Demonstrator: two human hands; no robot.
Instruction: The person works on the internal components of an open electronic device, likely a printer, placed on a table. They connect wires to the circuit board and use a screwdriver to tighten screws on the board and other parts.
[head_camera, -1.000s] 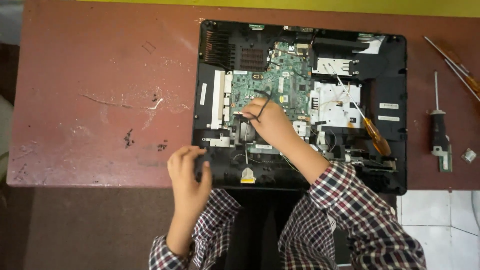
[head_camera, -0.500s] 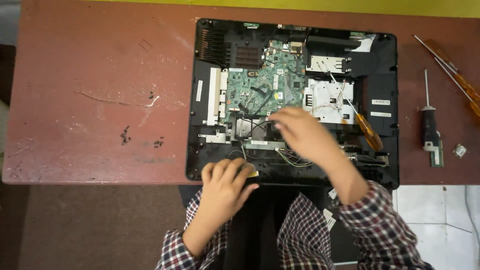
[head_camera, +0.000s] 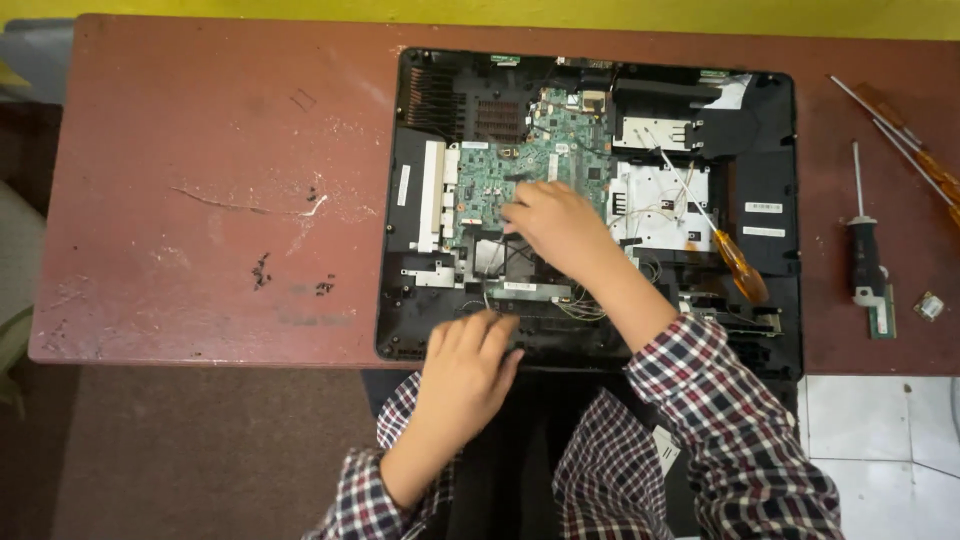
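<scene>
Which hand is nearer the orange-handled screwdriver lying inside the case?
Right. The right hand rests on the green circuit board, a short way left of the orange-handled screwdriver. The left hand sits at the case's near edge, farther off.

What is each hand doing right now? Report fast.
Left hand: flat on the opened computer case, holding nothing.
Right hand: on the green circuit board; grip cannot be told.

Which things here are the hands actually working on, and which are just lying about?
In hand:
- opened black computer chassis, left hand on its near edge
- green circuit board under right hand

Lying about:
- orange-handled screwdriver inside chassis
- black-handled screwdriver
- two thin screwdrivers
- small green chip
</scene>
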